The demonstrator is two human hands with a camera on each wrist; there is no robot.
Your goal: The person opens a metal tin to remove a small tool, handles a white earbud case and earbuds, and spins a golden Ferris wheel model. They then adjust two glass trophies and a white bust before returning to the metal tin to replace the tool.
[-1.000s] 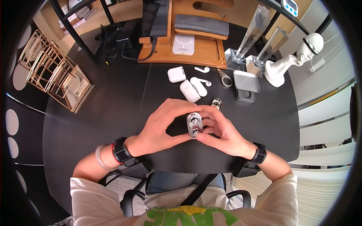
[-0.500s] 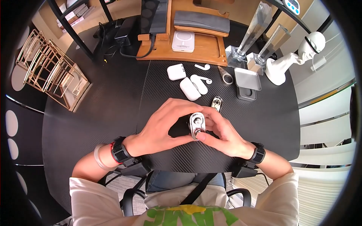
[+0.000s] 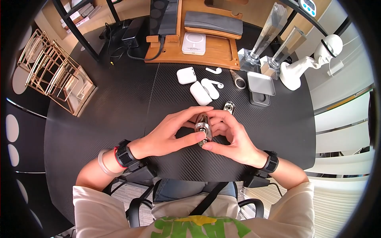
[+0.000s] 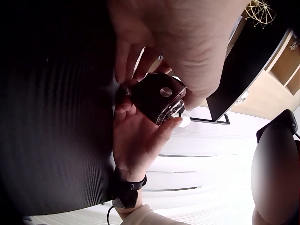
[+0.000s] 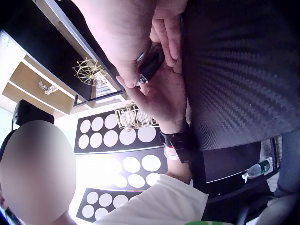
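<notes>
Both hands hold one small dark, shiny metal-rimmed case (image 3: 203,127) above the table's near part. The left hand (image 3: 168,133) grips it from the left, its thumb lying over the silver end. From the other side, the right hand (image 3: 237,139) pinches it between thumb and fingers. In the left wrist view the case (image 4: 158,96) shows a dark face with a round silver button. The right wrist view has the case (image 5: 151,63) partly hidden by fingers. A silver oval piece (image 3: 229,107) lies just beyond the right hand.
White earphone cases (image 3: 185,75), an earbud (image 3: 214,71), a cone-shaped item (image 3: 239,81) and an open grey tin (image 3: 260,99) lie beyond the hands. Further back are a wooden stand (image 3: 194,59), clear trophies (image 3: 248,60) and a white figurine (image 3: 291,75). A gold wire rack (image 3: 75,93) stands left.
The left thumb has moved from the case's lower edge onto its silver end. The case has turned and tilted between the hands, showing more of its dark side.
</notes>
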